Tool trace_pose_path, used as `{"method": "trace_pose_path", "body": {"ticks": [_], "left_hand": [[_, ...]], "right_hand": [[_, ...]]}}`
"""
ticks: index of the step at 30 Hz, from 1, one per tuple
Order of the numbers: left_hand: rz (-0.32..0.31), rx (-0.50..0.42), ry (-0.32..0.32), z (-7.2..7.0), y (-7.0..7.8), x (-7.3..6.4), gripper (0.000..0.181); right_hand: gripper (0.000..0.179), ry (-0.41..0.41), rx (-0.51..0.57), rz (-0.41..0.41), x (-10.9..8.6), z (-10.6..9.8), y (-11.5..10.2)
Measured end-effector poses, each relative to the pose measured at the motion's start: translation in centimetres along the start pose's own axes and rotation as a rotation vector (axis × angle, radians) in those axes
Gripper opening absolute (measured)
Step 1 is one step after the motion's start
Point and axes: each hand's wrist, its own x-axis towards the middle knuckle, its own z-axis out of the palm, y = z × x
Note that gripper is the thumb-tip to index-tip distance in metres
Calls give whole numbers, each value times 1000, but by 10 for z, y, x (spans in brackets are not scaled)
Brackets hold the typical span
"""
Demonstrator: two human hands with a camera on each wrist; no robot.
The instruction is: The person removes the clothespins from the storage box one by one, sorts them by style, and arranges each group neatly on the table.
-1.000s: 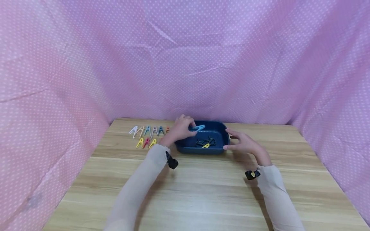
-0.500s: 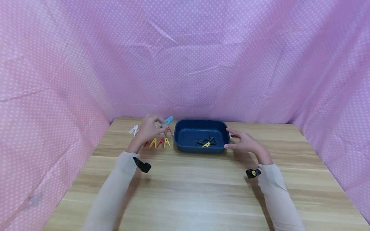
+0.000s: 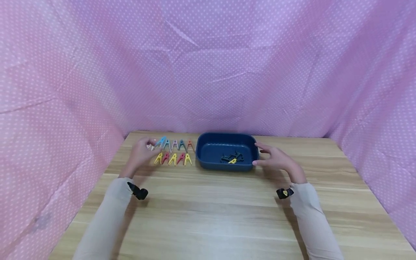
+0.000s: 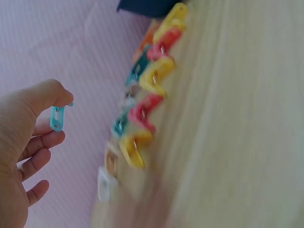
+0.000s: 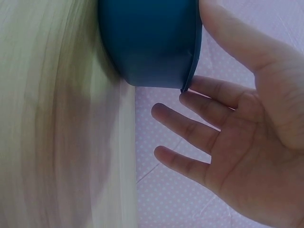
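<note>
My left hand [image 3: 140, 153] pinches a light blue clothespin [image 3: 160, 141] between thumb and fingertips, above the left end of the clothespins on the table. In the left wrist view the same clothespin [image 4: 57, 118] hangs clear of the others. A front row holds yellow and red clothespins [image 3: 173, 159]. Behind it stand teal, pale pink, dark teal and orange [image 3: 190, 145] ones, with a white clothespin [image 4: 104, 184] at the left end. My right hand [image 3: 276, 159] has its fingers spread, fingertips touching the right end of a dark blue plastic basin [image 5: 152, 42].
Inside the basin lie several dark green clips [image 3: 239, 156] and one yellow clothespin [image 3: 232, 161]. The wooden table [image 3: 208, 209] ends at the back against a pink polka-dot curtain [image 3: 208, 72], which also hangs along both sides.
My left hand has lifted the light blue clothespin out of the basin and carried it left, past the rows, to their left end. The right hand has stayed at the basin.
</note>
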Motion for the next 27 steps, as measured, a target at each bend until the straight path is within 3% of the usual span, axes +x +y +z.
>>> {"method": "trace_pose_path", "body": {"ticks": [5,10,18,27], "left_hand": [[-30,16,1,-6,-23,-10,33],[-70,37,-41,-10,-38,-19,31],[-21,89,-42,-11,-47,-23,26],[-63,79,-111,-11,-52,-27,27]], "right_hand": [[90,-7,-1,-4,1,-1,1],[89,-4,3,-6,1,-2,2],[90,-5,4,-6,1,-1,3],[89,-3,6,3,0,-1,1]]}}
